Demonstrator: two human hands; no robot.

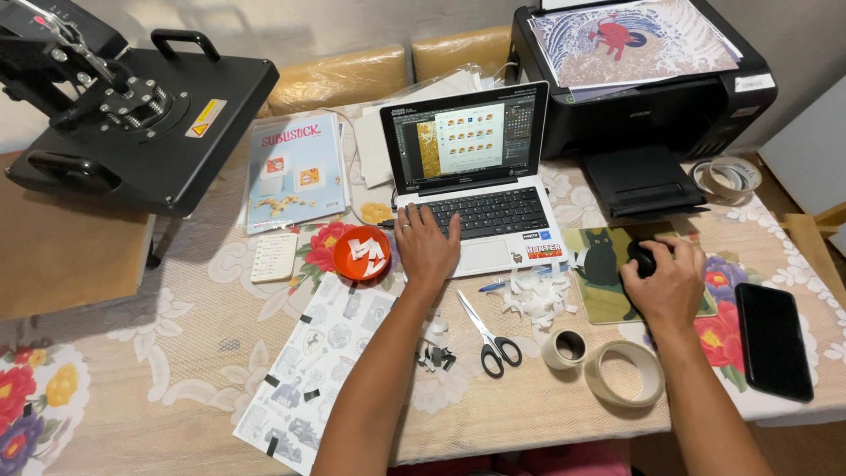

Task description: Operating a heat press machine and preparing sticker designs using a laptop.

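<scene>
Head view, looking down at my cluttered craft table (176, 353) with its floral lace cloth. Largest, far left, sits a black heat press (132, 115); far right, a black printer (652, 97) with a printed sheet on top. Between them is an open laptop (471, 176), straight ahead of my left hand (427, 247), whose fingers lie spread flat on its keyboard. My right hand (671, 284) is curled closed around a black mouse (643, 258) on a cat mousepad (608, 273). An orange bowl (362, 254) holding white scraps sits just left of my left hand; scissors (489, 335) lie between my arms, blades pointing away.
</scene>
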